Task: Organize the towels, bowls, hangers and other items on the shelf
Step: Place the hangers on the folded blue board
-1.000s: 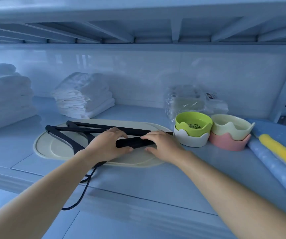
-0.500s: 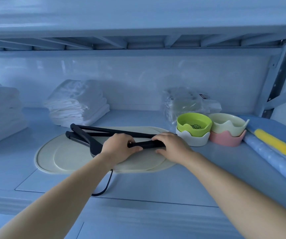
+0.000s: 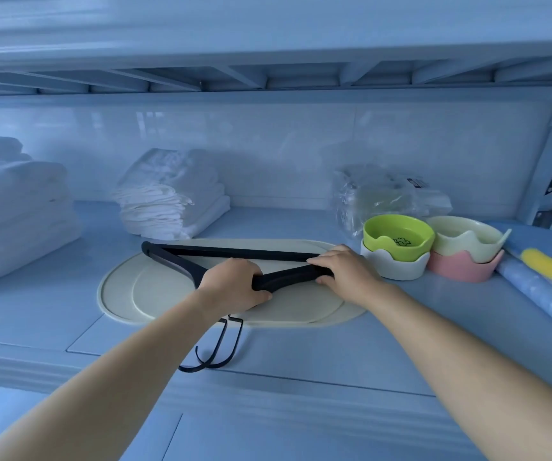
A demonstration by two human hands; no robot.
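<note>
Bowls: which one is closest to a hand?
The white wavy-rimmed bowl under the green bowl: it sits beside the right hand; the cream bowl and pink bowl stand farther off.

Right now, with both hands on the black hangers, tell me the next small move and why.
Probably slide the hangers straight back on the cream mat, then let go. The left hand and right hand both grip the stacked pair, their hooks reach near the shelf front edge, and the bowls sit close beside the right hand, so sideways room is tight.

hangers [image 3: 234, 252] on mat [image 3: 118, 291], towels [image 3: 171, 194] behind, bowls [image 3: 397, 241] right
</note>
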